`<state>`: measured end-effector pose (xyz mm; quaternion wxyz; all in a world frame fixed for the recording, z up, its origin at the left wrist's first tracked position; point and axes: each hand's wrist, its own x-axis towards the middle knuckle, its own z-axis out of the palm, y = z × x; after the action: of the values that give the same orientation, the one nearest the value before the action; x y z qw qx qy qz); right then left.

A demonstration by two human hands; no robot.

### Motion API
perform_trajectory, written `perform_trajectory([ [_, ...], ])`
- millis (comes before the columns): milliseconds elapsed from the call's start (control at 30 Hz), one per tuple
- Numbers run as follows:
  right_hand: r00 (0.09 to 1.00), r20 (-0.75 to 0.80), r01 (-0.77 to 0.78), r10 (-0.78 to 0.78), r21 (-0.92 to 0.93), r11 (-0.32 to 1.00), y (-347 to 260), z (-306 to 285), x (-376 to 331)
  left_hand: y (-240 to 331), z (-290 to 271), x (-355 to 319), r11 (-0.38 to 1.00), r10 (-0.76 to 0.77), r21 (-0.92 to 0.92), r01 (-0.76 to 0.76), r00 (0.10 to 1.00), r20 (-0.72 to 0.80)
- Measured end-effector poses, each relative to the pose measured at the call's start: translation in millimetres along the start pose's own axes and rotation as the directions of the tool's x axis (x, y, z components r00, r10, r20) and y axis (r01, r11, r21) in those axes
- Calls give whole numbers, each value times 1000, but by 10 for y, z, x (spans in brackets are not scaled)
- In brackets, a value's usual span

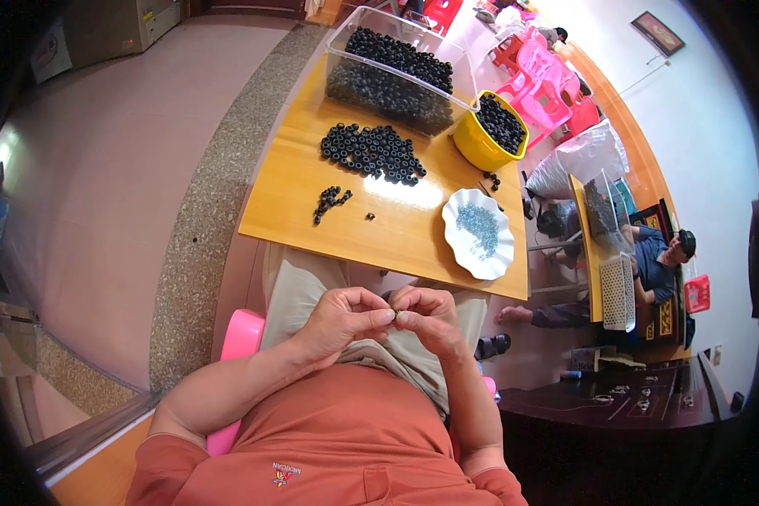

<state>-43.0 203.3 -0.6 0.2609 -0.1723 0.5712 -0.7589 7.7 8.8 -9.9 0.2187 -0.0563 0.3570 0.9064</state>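
Note:
My left hand and my right hand meet over my lap, just off the table's near edge. Thumb and fingers of both are closed in a pinch around something tiny and dark, mostly hidden by the fingertips. On the wooden table ahead lies a spread of black ring-shaped parts. Nearer are a small cluster of black pieces and one lone dark piece. A white scalloped plate to the right holds many tiny bluish, see-through pieces.
At the table's far end stand a clear plastic bin and a yellow tub, both filled with black parts. A few black bits lie by the tub. Rightward, another person sits at a second table. Pink chairs stand beyond.

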Motion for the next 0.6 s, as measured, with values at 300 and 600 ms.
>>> perform_trajectory([
  [300, 989, 102, -105, 110, -46, 993, -101, -104, -1, -28, -7, 1, 996, 12, 86, -17, 998, 58],
  [600, 991, 104, -70, 89, -177, 982, -186, -47, -26, -65, -43, 34, 994, -7, 109, -4, 995, 99],
])
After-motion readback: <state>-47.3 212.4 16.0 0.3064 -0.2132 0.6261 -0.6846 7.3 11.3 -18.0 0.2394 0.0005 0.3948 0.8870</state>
